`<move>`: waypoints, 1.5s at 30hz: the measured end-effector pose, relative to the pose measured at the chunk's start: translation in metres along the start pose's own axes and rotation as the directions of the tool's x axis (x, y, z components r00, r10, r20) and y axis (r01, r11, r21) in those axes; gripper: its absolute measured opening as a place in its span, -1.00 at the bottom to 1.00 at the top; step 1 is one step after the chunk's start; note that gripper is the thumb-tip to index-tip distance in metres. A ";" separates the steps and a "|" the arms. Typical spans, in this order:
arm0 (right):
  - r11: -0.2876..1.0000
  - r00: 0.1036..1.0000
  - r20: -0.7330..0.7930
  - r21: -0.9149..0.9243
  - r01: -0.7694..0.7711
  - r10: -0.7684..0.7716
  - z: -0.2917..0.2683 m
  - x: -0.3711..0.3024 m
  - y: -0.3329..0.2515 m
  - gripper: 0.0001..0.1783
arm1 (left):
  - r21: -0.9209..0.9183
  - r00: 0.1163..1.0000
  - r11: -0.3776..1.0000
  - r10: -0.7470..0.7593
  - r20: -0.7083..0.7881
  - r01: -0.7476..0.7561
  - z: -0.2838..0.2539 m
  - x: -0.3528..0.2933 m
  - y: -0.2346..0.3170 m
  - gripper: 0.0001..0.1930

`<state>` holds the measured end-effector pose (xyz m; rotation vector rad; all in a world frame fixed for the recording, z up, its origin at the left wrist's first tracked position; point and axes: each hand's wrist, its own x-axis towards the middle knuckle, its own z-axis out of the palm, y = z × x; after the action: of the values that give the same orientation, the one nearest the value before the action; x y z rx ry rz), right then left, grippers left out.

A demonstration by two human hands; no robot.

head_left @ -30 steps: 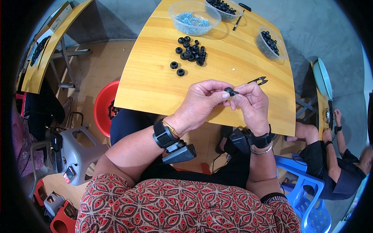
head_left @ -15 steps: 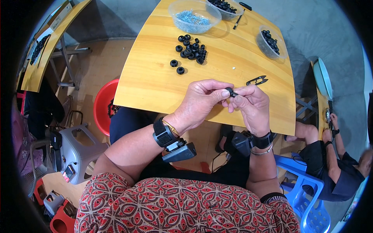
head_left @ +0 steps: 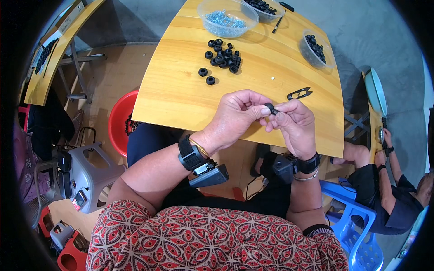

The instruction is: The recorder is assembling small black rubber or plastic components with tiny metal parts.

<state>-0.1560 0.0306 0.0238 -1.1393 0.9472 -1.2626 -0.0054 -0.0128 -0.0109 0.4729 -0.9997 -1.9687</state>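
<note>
Over the near edge of the wooden table (head_left: pixel 181 97), my left hand (head_left: pixel 233 119) pinches a round black ring-like part (head_left: pixel 268 106) between thumb and fingers. Close against it, a smaller black piece (head_left: pixel 274 112) is pinched by my right hand (head_left: pixel 296 126); the two pieces meet, though my fingertips cover much of them. Beyond my left hand lies a loose pile of black round parts (head_left: pixel 219 59), mixed with smaller black cylinders. A pair of black thread snips (head_left: pixel 299 93) rests on the tabletop just past my right hand.
At the table's far side stand clear bowls: one with light blue bits (head_left: pixel 228 31), two with black parts (head_left: pixel 316 50). A red basin (head_left: pixel 118 122) is on the left below the table. A blue plastic chair (head_left: pixel 357 226) and a co-worker (head_left: pixel 389 203) are at the right.
Both hands stay together in nearly the same spot, with a slight shift of the fingers. The round black part shows a little more now above the left thumb.
</note>
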 end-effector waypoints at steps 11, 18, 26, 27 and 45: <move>0.986 0.998 0.065 0.162 -0.035 0.025 -0.010 0.002 0.011 -0.90 | -0.003 1.000 1.000 -0.023 0.017 0.023 0.001 0.000 0.001 -0.87; 0.988 0.998 0.062 0.147 -0.039 0.030 -0.004 0.003 0.008 -0.90 | -0.010 1.000 1.000 -0.008 0.009 0.008 0.000 0.000 0.000 -0.88; 0.994 0.999 0.009 0.106 -0.040 0.040 0.001 0.003 0.011 -0.90 | -0.025 1.000 1.000 -0.005 -0.002 0.005 -0.001 0.001 -0.003 -0.86; 0.993 1.000 0.005 0.115 -0.028 0.027 0.001 0.003 0.012 -0.90 | -0.016 1.000 1.000 -0.009 0.002 0.009 0.000 0.001 -0.003 -0.85; 0.987 0.990 -0.051 -0.101 0.126 -0.131 -0.002 -0.001 0.027 -0.88 | -0.072 0.993 0.991 -0.115 0.003 0.115 0.000 0.002 0.004 -0.80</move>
<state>-0.1521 0.0302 -0.0027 -1.2629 1.0003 -1.3715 -0.0042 -0.0157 -0.0075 0.5011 -0.9146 -2.0999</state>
